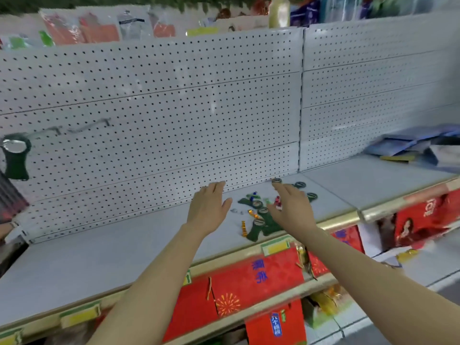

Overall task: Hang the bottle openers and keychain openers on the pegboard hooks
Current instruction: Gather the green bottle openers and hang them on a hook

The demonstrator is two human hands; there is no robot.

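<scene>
Up close, both bare hands reach over a smooth pale-grey shelf (99,257) toward a loose heap of openers. The left hand (207,207) is held flat with straight fingers pressed together, holding nothing, just left of the heap. The right hand (290,205) is likewise flat with straight fingers, hovering over the heap's right part; whether it touches anything cannot be told. The pile of bottle openers (261,221) lies on the shelf near the foot of the pegboard (174,100): dark green, flat, waisted bodies with shiny metal rings, mixed with small orange, red and blue keychain openers (254,215) that look glossy. The pegboard is white sheet metal dotted with regular rows of round holes. At far left one dark green bottle opener (15,158) hangs from a thin wire hook (47,131); a second wire hook (90,125) beside it is bare. Red paper bags (239,287) with blue characters hang below the shelf edge.
</scene>
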